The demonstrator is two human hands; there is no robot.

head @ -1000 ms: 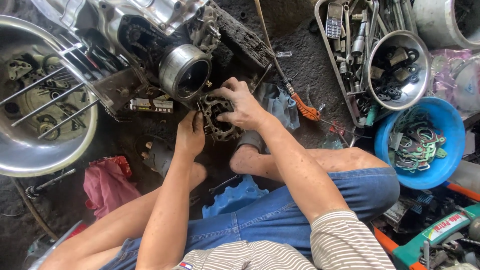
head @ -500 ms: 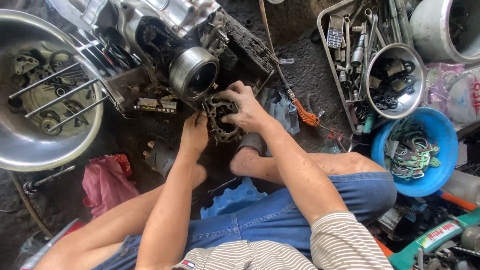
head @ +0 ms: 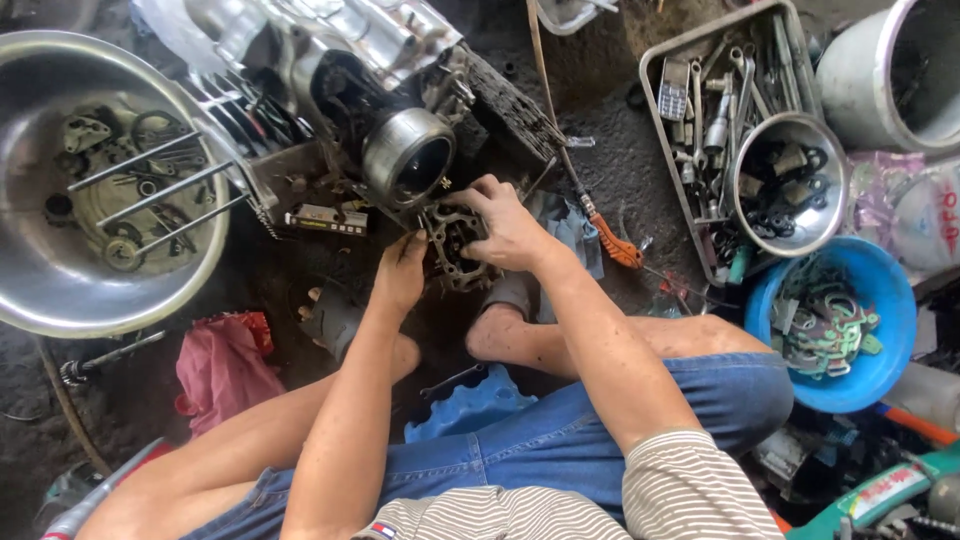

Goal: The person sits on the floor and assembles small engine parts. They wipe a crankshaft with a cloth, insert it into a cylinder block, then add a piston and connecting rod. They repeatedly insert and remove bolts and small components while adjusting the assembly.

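Both hands are on the engine part (head: 452,243): left hand (head: 400,272) at 7 o'clock, right hand (head: 508,225) at 3, fingers curled around it.

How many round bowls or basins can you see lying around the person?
3: a large steel basin at the left, a small steel bowl in the tool tray, and a blue bowl at the right. Clutter may hide more.

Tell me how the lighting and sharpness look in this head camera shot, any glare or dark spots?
Head view: soft daylight, mostly sharp. Glare on the large steel basin and the engine casing. The small engine part between left hand and right hand sits in shadow, detail murky. Edges bow slightly from the wide lens.
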